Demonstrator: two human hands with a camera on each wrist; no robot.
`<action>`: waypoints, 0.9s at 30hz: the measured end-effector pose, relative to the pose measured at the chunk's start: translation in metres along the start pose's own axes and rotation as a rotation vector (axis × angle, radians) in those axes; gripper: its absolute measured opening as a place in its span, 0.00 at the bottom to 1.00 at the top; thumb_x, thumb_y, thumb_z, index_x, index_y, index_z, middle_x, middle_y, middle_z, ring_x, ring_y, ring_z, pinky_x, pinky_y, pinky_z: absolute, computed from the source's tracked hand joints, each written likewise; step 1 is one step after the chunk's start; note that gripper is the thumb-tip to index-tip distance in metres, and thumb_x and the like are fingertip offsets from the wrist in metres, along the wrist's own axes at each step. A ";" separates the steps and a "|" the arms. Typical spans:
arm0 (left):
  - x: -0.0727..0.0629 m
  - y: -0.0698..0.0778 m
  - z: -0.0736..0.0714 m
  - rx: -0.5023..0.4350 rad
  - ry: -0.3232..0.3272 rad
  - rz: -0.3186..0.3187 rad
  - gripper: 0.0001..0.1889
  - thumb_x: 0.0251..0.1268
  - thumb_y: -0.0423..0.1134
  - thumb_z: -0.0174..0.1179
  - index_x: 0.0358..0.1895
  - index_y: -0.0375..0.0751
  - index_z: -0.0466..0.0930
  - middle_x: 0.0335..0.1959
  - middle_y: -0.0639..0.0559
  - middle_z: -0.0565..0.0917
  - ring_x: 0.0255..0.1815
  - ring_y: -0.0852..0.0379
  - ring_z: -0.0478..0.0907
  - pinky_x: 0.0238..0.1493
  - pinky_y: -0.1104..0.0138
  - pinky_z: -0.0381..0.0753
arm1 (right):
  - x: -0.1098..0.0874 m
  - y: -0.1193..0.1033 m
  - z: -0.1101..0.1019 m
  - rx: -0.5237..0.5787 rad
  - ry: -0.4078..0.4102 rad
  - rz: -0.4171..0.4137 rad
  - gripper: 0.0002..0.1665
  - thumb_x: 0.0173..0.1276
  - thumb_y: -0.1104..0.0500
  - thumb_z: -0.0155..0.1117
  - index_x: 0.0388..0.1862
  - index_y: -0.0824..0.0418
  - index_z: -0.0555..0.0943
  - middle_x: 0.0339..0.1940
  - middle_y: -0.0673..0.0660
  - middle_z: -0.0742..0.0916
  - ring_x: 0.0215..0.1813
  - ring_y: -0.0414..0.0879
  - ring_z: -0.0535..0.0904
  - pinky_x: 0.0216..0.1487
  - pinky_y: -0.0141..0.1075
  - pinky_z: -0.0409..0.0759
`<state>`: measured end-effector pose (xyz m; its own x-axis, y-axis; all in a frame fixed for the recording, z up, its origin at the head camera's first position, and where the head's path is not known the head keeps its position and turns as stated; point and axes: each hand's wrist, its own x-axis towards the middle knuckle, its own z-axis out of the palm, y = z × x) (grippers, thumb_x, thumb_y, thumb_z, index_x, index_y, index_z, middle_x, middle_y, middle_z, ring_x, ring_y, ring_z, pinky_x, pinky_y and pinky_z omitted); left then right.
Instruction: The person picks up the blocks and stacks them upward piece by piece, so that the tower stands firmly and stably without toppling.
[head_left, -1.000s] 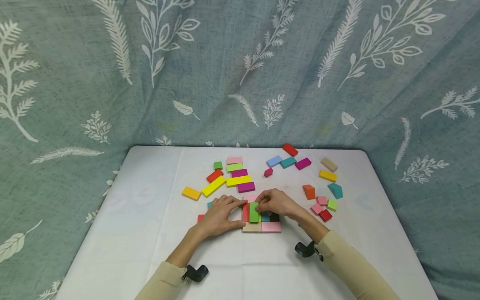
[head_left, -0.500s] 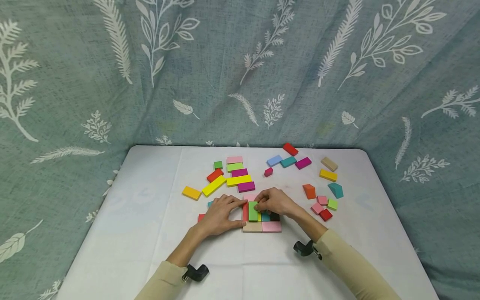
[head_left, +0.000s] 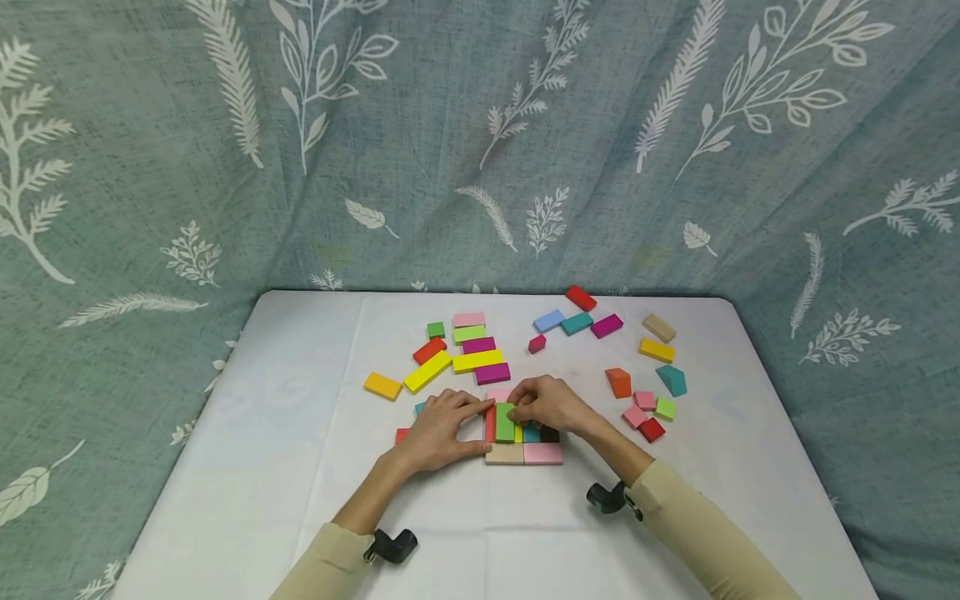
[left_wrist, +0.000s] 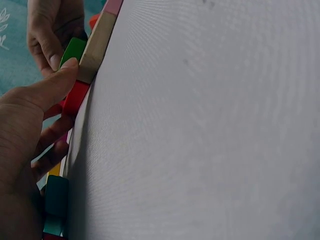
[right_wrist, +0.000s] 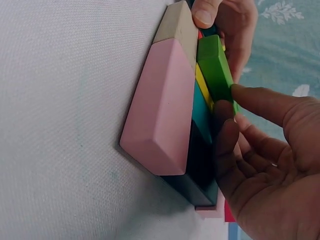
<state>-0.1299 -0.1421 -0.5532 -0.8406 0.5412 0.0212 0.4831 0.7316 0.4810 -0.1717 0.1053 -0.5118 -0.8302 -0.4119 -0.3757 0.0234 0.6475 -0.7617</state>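
A green block lies over a flat assembly of blocks, pinched by my right hand near its far right corner. Beneath it show a red block and a yellow strip, with a teal block and a black block to the right. Along the front run a tan block and a pink block; another pink block forms the back. My left hand rests at the assembly's left side, thumb by the tan block and index finger by the back left corner.
Loose yellow, magenta and pink blocks, among them a long yellow block, lie behind the left hand. A blue block and others are scattered farther back. An orange wedge and a teal wedge sit right of the right hand.
The green block has shifted slightly left with the right hand, baring more of the yellow strip and covering more of the red block. The left hand stays in place.
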 end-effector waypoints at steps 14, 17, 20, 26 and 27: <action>0.000 0.000 -0.001 0.009 0.026 0.032 0.39 0.58 0.66 0.66 0.73 0.58 0.71 0.56 0.57 0.78 0.59 0.55 0.69 0.57 0.53 0.67 | -0.003 0.002 -0.008 0.074 -0.009 -0.028 0.16 0.64 0.51 0.74 0.46 0.57 0.83 0.33 0.53 0.86 0.33 0.48 0.81 0.35 0.38 0.83; 0.000 0.000 -0.001 0.009 0.025 0.031 0.39 0.58 0.66 0.66 0.73 0.58 0.71 0.57 0.58 0.78 0.60 0.55 0.69 0.58 0.54 0.67 | -0.006 0.006 -0.020 0.102 0.006 -0.027 0.16 0.65 0.51 0.73 0.47 0.57 0.83 0.34 0.54 0.86 0.34 0.48 0.81 0.36 0.39 0.83; 0.001 0.000 0.000 0.010 0.018 0.022 0.40 0.58 0.66 0.66 0.73 0.60 0.70 0.58 0.58 0.78 0.61 0.55 0.69 0.59 0.54 0.67 | -0.011 0.012 -0.043 0.098 0.029 -0.005 0.18 0.67 0.51 0.72 0.51 0.59 0.83 0.35 0.55 0.85 0.36 0.51 0.82 0.39 0.43 0.83; 0.000 -0.001 0.002 0.017 0.014 0.011 0.40 0.57 0.66 0.66 0.74 0.60 0.69 0.59 0.57 0.78 0.63 0.55 0.68 0.60 0.54 0.67 | -0.026 0.033 -0.107 0.074 0.083 0.023 0.24 0.69 0.51 0.69 0.57 0.64 0.81 0.41 0.59 0.85 0.44 0.62 0.81 0.45 0.50 0.83; -0.001 -0.001 0.002 0.017 0.015 0.010 0.40 0.57 0.66 0.66 0.74 0.60 0.69 0.59 0.57 0.78 0.63 0.55 0.68 0.61 0.54 0.67 | -0.027 0.038 -0.119 0.059 0.094 0.019 0.24 0.70 0.51 0.68 0.57 0.66 0.80 0.41 0.61 0.85 0.45 0.63 0.81 0.45 0.50 0.83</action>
<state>-0.1295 -0.1424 -0.5555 -0.8393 0.5422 0.0389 0.4954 0.7334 0.4656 -0.2142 0.2171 -0.4675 -0.8777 -0.3362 -0.3415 0.0701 0.6149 -0.7855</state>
